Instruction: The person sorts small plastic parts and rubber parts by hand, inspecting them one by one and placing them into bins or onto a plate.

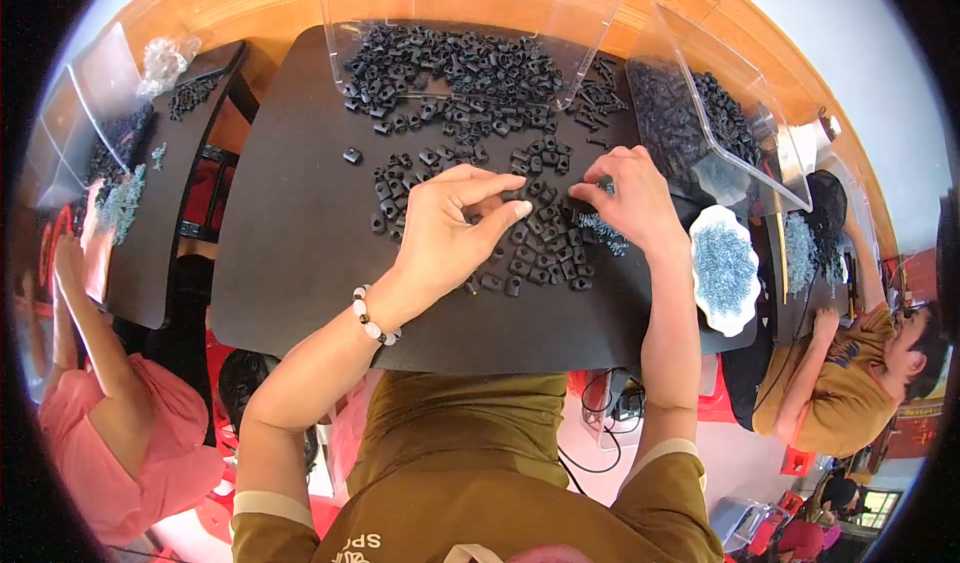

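My left hand (455, 225), a beaded bracelet on its wrist, hovers above a spread of small black plastic pieces (545, 248) with holes. Its thumb and forefinger form a pinch around what looks like one of these dark pieces, though the fingers partly cover it. To the right, my right hand (632, 201) bends down with curled fingers beside a small heap of bluish metal springs (603, 231). Its fingertips are closed together, and whatever lies between them is too small to make out.
A clear bin (450, 63) spills black pieces onto the dark table (290, 233). Slim black parts (597, 103) lie beside it. At right are another clear bin (690, 123) and a white scalloped dish (735, 323) of springs. People work at tables on both sides.
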Demonstrator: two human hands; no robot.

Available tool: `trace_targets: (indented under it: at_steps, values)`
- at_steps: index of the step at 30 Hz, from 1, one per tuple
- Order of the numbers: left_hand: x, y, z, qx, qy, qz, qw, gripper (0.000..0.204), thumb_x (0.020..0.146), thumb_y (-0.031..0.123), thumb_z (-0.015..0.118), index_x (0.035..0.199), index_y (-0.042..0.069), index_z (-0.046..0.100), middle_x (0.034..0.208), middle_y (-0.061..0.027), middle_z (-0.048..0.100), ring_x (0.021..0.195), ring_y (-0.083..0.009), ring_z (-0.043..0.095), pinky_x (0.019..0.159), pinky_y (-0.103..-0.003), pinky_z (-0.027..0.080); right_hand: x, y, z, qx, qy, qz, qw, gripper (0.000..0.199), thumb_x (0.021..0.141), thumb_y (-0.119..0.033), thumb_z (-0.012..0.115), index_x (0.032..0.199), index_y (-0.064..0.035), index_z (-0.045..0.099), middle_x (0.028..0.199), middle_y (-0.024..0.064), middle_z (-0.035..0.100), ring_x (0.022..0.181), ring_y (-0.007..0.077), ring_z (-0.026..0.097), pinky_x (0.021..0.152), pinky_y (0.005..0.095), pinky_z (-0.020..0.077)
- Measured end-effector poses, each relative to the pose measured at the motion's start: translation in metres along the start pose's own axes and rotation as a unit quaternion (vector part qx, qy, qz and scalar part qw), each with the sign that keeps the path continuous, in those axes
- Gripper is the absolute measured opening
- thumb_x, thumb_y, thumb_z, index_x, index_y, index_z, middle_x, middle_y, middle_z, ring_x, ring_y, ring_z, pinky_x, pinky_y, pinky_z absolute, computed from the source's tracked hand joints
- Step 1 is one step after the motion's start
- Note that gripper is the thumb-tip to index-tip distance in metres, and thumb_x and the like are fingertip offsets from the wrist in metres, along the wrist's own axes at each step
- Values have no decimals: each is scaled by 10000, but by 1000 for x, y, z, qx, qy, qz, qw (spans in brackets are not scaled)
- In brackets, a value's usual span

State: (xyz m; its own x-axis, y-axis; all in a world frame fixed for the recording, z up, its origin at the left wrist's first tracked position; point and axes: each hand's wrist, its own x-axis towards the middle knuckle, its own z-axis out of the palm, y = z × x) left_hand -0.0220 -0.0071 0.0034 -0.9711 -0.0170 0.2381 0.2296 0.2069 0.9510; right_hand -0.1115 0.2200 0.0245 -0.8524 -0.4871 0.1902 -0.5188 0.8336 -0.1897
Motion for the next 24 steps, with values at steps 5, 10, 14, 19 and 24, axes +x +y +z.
trace_targets:
  at_steps: [5,10,14,19,24]
  values:
    - [1,0,-1,19,5,2,1000,222,854,76,730,1062,3,716,869,-37,661,759,-85,639,698,-222,514,2,-3,3,36,-12,-8,999,143,782,-170,739,851,-48,709,843,95,640,903,274,575,798,381,464]
    - [2,-7,0,-8,-3,-33,999,197,892,91,698,1069,6,717,871,-53,685,778,-113,672,688,-236,531,7,-7,-1,242,-14,16,970,110,844,-149,708,876,-46,690,899,44,673,824,150,595,761,292,466]
    - [4,-10,-3,-212,-52,-94,971,245,932,154,662,1128,10,695,960,-101,718,802,-134,681,720,-254,550,1,-27,3,601,-12,10,799,125,900,-156,685,942,-38,673,901,35,673,806,102,590,735,255,464]
    - [3,-7,-6,-268,-82,-114,953,314,948,219,642,1173,0,668,1006,-130,721,830,-146,687,749,-278,560,-3,-44,2,677,-37,0,735,151,898,-167,688,975,-40,658,920,55,676,835,108,586,764,265,454]
    - [3,-3,-7,-285,-109,-98,947,314,946,222,642,1171,4,669,1011,-132,720,840,-159,691,758,-284,559,-4,-50,1,688,-36,-8,725,142,898,-149,684,979,-35,659,941,67,681,861,120,596,777,270,460]
